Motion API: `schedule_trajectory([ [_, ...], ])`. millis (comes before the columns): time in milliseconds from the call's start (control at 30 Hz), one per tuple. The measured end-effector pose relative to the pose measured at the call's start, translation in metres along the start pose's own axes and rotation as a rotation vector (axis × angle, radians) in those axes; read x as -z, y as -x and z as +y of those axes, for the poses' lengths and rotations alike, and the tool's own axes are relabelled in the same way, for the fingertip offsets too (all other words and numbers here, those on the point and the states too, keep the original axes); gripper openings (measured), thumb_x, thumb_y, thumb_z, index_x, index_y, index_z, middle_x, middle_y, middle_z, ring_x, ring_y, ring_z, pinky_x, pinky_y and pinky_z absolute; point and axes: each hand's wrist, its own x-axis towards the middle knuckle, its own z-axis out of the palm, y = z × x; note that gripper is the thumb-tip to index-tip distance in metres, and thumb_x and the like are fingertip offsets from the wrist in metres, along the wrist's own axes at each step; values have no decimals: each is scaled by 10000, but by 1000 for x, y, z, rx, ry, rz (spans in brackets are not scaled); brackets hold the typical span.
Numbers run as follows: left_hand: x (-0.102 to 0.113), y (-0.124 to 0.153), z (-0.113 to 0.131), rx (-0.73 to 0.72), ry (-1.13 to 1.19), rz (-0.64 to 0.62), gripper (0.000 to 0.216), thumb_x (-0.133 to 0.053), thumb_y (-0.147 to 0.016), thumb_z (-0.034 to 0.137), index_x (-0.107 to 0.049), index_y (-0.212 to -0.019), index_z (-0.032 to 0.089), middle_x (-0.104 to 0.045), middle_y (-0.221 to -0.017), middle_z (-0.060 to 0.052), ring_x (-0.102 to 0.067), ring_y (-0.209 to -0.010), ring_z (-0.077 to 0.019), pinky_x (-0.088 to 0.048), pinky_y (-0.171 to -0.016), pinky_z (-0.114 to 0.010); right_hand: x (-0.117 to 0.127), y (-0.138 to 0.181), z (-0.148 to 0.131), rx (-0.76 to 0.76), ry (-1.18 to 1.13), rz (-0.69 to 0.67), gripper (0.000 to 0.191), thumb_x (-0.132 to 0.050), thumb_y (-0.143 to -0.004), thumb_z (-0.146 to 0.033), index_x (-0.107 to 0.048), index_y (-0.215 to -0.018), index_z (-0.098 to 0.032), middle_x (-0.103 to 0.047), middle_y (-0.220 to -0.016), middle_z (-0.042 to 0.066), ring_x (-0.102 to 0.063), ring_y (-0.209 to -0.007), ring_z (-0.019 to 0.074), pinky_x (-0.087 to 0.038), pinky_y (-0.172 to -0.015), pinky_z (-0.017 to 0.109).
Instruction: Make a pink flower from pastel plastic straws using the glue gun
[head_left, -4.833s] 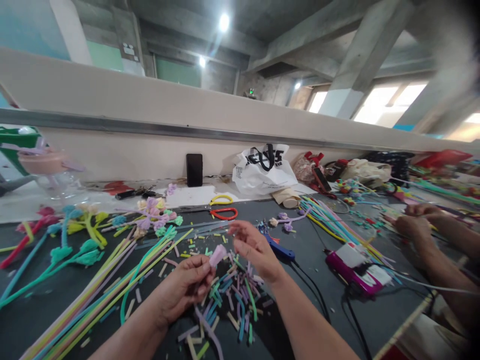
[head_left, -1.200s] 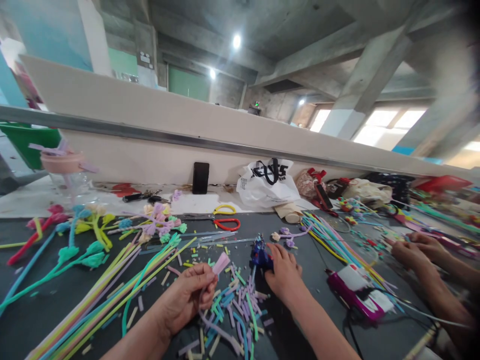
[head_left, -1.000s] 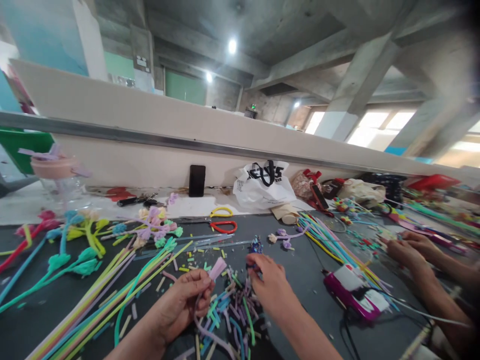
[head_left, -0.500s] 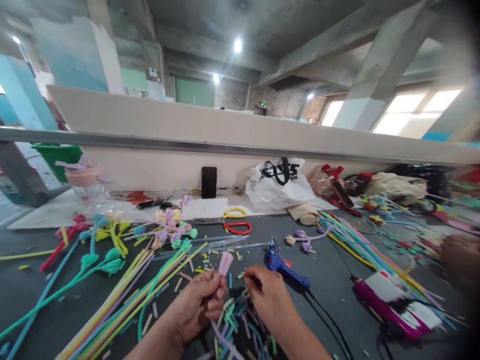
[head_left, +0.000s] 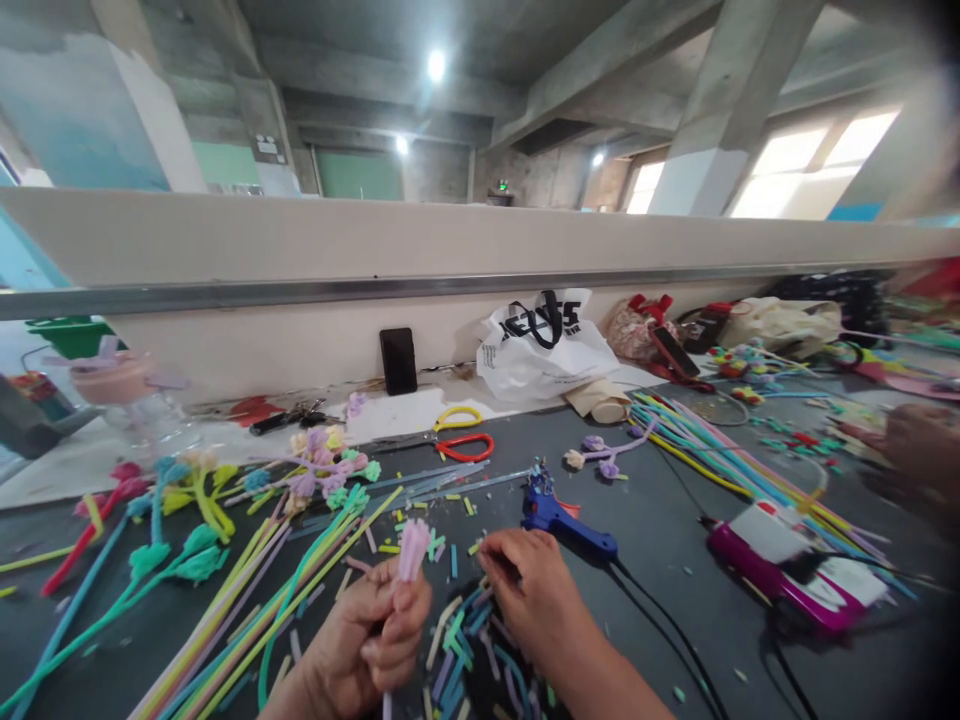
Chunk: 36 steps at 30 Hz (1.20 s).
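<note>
My left hand (head_left: 375, 620) is closed round a light purple pipe-cleaner flower (head_left: 415, 548), its fuzzy head sticking up above my thumb and a thin purple stem showing below my fist. To the right, my right hand (head_left: 529, 580) has its fingers bent and pressed together low over the table. What its fingertips hold, if anything, is hidden. A loose pile of short cut pipe-cleaner pieces (head_left: 454, 640) in green, blue, purple and cream lies between and below my hands. Just beyond my right hand rests a blue glue gun (head_left: 574, 528) with its cord trailing toward me.
Long pipe cleaners (head_left: 217, 620) and finished flowers (head_left: 322, 465) lie left. Scissors (head_left: 465, 447) with red and yellow handles, a phone (head_left: 398, 361) and a white bag (head_left: 544, 350) are behind. A magenta device (head_left: 787, 575) and another person's hand (head_left: 919, 445) are right.
My left hand has moved left and slightly down with the purple flower, turning its head upright. My right hand stays by the pile, fingers still together. The camera view has shifted slightly.
</note>
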Motion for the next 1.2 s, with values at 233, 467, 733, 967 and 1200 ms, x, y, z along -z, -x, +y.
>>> schedule_trajectory([
  [233, -8, -6, -4, 48, -109, 103, 176, -604, -730, 206, -489, -624, 126, -411, -482, 56, -177, -294, 22, -179, -291, -108, 9, 5, -12, -13, -366, 2, 124, -484, -834, -267, -581, -843, -191, -595, -764, 25, -541, -742, 155, -384, -710, 276],
  [467, -3, -5, -14, 135, -278, 269, 175, -532, -803, 222, -524, -666, 113, -440, -486, 43, -175, -307, 17, -123, -312, -123, 9, 7, -21, -136, -927, -244, 403, -646, -718, -278, -518, -1095, -219, -539, -945, 33, -505, -753, 125, -415, -659, 231],
  [733, -10, -7, -13, 175, -336, 301, 183, -565, -781, 237, -548, -660, 101, -453, -472, 42, -184, -297, 23, -95, -322, -136, 10, 4, -13, -118, -891, -250, 215, -655, -722, -288, -604, -903, -184, -519, -776, -3, -462, -657, 98, -373, -589, 208],
  [967, -13, -8, -13, 164, -354, 349, 168, -596, -750, 234, -548, -655, 104, -485, -470, 30, -211, -292, 23, -75, -321, -139, 16, 4, -15, -8, -821, -260, 136, -629, -758, -295, -577, -782, -172, -539, -775, 14, -499, -700, 122, -402, -629, 236],
  [1200, -19, -10, -15, 160, -392, 344, 245, -543, -784, 329, -534, -675, 110, -450, -490, 41, -260, -301, 3, -115, -311, -155, 26, -1, -16, 198, -694, -276, 107, -567, -813, -257, -604, -777, -163, -585, -830, 60, -550, -798, 150, -426, -742, 283],
])
